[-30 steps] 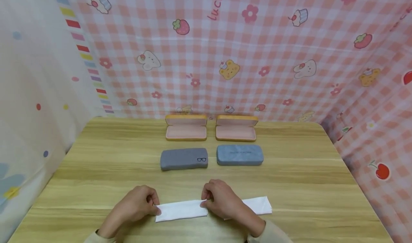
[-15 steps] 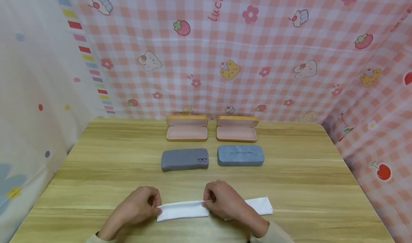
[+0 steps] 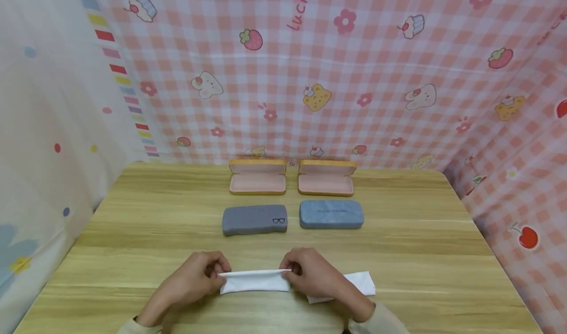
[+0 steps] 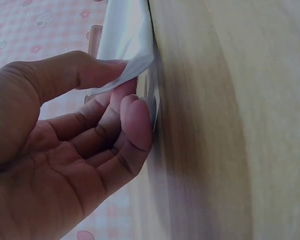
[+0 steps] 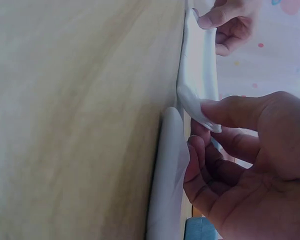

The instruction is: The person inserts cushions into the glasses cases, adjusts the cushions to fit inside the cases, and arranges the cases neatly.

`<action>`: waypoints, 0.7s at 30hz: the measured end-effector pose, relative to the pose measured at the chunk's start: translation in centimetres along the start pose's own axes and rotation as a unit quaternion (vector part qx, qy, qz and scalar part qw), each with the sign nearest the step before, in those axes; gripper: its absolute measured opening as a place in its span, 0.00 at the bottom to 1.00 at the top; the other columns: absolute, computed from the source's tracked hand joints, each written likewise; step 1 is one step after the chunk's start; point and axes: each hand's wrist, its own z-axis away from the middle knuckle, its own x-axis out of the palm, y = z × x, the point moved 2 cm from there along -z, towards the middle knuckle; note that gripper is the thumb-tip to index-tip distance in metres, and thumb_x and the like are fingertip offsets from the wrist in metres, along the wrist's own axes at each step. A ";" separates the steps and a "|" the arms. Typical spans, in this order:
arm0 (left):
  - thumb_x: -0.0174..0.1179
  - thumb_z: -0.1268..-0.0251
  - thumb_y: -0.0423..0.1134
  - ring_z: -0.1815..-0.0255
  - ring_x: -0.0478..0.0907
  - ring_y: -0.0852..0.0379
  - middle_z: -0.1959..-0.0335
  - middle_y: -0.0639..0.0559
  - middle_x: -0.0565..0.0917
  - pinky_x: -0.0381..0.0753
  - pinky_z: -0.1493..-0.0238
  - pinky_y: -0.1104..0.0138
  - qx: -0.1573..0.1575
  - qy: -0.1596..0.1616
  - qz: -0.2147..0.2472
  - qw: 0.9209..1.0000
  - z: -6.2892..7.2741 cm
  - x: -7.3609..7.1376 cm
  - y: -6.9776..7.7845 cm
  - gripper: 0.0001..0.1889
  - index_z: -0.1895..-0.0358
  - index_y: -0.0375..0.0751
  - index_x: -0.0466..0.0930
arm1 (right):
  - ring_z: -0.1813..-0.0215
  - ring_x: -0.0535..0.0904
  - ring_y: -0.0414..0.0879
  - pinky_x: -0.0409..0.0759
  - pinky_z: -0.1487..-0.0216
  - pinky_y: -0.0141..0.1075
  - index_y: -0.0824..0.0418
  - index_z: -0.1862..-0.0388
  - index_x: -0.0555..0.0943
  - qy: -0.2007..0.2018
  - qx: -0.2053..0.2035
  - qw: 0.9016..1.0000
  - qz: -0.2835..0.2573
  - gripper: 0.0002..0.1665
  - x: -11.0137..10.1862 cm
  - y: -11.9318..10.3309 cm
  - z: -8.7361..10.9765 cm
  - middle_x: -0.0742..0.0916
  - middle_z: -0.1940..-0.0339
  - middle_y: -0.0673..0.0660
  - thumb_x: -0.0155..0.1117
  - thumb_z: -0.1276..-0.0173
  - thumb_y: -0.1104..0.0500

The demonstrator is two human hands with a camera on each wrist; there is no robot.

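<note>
A folded white cloth [image 3: 254, 281] stretches between my two hands near the front of the table. My left hand [image 3: 195, 279] pinches its left end between thumb and fingers; the left wrist view shows the thumb on top of the cloth [image 4: 125, 40]. At the other end, my right hand [image 3: 312, 273] pinches the cloth the same way. Its far edge is raised into a straight line, while the near edge hangs close over the wood. A second folded white cloth [image 3: 362, 283] lies on the table to the right, partly hidden behind my right wrist.
Beyond the hands lie a closed grey glasses case [image 3: 252, 219] and a closed blue glasses case [image 3: 331, 214]. Behind them stand two opened cases with pink lining, the left one [image 3: 258, 182] and the right one [image 3: 325, 183]. A checked curtain [image 3: 266, 63] rises behind the table [image 3: 421, 235].
Both hands have lifted and tilted the pinched cloth, so its far edge now stands up. The left hand has shifted slightly right. The cases and second cloth stay put.
</note>
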 end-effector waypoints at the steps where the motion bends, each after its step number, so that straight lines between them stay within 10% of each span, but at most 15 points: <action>1: 0.66 0.39 0.27 0.73 0.72 0.68 0.73 0.55 0.78 0.73 0.74 0.75 -0.002 0.001 0.007 1.000 0.0 0.0 0.0 0.05 0.63 0.39 0.83 | 0.68 0.75 0.30 0.76 0.64 0.26 0.54 0.63 0.86 0.002 0.007 1.000 -0.004 0.04 0.0 0.1 0.0 0.84 0.70 0.44 0.67 0.27 0.60; 10: 0.65 0.33 0.32 0.72 0.77 0.61 0.70 0.48 0.83 0.78 0.74 0.71 -0.058 0.040 0.081 0.994 -0.3 -0.2 -0.2 0.03 0.59 0.37 0.85 | 0.68 0.75 0.37 0.75 0.65 0.28 0.53 0.62 0.85 0.043 0.071 0.993 -0.087 0.04 -0.4 0.7 -0.2 0.84 0.70 0.47 0.66 0.26 0.56; 21: 0.63 0.29 0.34 0.65 0.84 0.56 0.59 0.43 0.86 0.88 0.61 0.65 -0.083 0.099 0.219 0.967 -0.9 0.0 -0.2 0.14 0.49 0.25 0.80 | 0.65 0.85 0.45 0.80 0.63 0.34 0.63 0.52 0.84 0.081 0.160 0.949 -0.259 0.13 -0.7 1.0 -0.6 0.89 0.68 0.54 0.64 0.25 0.54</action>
